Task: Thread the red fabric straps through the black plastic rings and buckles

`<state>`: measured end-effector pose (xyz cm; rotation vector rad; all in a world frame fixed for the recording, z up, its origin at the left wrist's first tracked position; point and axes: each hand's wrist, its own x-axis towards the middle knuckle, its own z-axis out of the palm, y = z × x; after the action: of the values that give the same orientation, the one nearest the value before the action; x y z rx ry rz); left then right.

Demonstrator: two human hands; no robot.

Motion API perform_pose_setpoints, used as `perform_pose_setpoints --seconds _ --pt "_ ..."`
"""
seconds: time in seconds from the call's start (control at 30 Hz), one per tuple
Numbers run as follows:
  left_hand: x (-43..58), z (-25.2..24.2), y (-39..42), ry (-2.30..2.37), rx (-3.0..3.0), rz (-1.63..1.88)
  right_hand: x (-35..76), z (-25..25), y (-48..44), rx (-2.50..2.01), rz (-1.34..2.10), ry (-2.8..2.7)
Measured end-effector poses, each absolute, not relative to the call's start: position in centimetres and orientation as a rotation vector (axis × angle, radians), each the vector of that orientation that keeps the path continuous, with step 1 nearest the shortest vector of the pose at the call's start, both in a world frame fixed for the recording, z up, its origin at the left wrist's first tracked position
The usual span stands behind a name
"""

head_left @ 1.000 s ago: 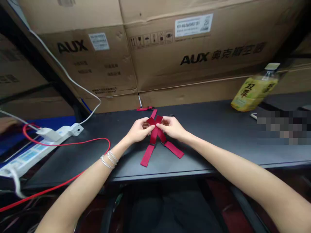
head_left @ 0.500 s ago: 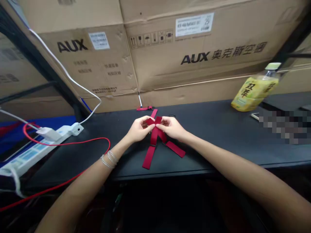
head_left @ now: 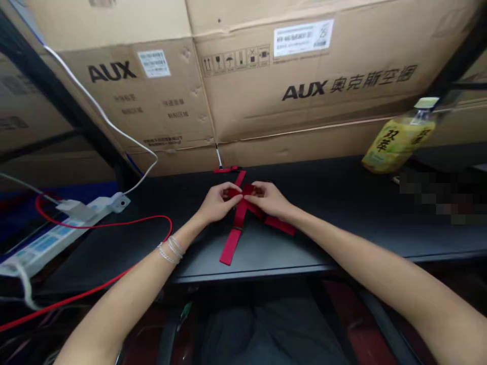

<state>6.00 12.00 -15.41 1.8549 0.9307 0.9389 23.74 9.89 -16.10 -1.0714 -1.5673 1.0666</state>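
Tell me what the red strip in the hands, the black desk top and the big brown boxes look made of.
Red strip: probably woven fabric ribbon, matte; it lies flat and bends softly where it crosses itself.
Desk top: hard, smooth dark board, perhaps laminate or painted wood, with a faint sheen.
Boxes: cardboard, dull brown, with dents, creases, printed lettering and stuck-on labels.

Red ribbon (head_left: pixel 231 246) is lying on black table (head_left: pixel 342 203); brown boxes (head_left: pixel 304 116) are bearing black lettering; bottle (head_left: pixel 399 142) is showing yellow.
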Motion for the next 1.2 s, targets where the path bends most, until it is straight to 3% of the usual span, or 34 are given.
perform_pose_setpoints --seconds 1.2 --pt "5.99 -15.07 11.81 0.949 1.856 0.903 23.78 -15.44 9.24 -1.088 1.324 -1.452"
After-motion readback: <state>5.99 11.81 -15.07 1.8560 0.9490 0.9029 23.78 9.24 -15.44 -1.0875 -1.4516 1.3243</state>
